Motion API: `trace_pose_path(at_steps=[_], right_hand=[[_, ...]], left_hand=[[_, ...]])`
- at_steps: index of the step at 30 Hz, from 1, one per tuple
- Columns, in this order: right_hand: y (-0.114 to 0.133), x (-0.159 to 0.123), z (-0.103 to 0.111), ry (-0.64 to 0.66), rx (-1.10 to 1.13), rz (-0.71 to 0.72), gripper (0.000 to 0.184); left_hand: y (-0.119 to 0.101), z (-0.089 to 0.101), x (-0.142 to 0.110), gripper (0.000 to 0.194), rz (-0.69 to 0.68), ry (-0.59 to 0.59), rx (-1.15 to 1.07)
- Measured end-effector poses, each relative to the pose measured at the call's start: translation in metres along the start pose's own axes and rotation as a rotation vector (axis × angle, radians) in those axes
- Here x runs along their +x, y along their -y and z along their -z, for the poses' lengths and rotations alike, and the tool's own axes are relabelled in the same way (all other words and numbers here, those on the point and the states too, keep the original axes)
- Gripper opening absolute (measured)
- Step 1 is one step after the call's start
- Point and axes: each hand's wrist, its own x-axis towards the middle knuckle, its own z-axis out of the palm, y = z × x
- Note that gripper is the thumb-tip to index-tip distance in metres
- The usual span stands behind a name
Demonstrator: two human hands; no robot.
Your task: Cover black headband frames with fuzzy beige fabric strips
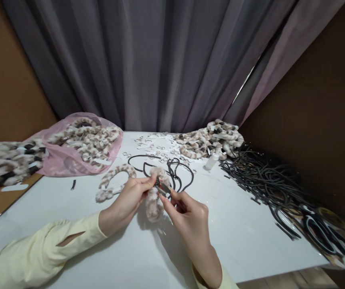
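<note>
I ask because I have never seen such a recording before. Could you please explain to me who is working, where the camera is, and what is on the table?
There is no machine here: one person works with two bare hands. The single picture comes from a camera on the head, looking forward and down. The left hand pinches a fluffy piece; the right hand holds what look like small pliers against it. On the white table lie a patterned fluffy loop, a pink bag of similar pieces, a small bottle and, at the right, many black cords. Behind hangs a grey curtain.
</note>
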Motion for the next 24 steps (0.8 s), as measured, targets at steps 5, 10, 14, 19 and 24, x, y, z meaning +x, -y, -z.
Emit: trace_pose_path(at_steps=[5, 10, 14, 19, 24], right_hand=[[0.004, -0.003, -0.003, 0.000, -0.009, -0.020, 0.026], [0.008, -0.004, -0.006, 0.021, -0.030, -0.031, 0.030], [0.007, -0.003, -0.007, 0.006, -0.045, -0.010, 0.027], [0.004, -0.001, -0.005, -0.025, -0.004, 0.003, 0.027], [0.001, 0.001, -0.003, -0.015, 0.027, -0.054, 0.027]], left_hand=[[0.005, -0.004, -0.005, 0.034, -0.053, -0.093, -0.064], [0.011, -0.003, -0.005, 0.034, -0.131, -0.158, -0.051], [0.009, -0.002, -0.003, 0.034, -0.153, -0.144, -0.047], [0.004, -0.003, -0.004, 0.033, -0.083, -0.063, -0.048], [0.002, -0.002, -0.003, 0.025, -0.084, -0.033, -0.063]])
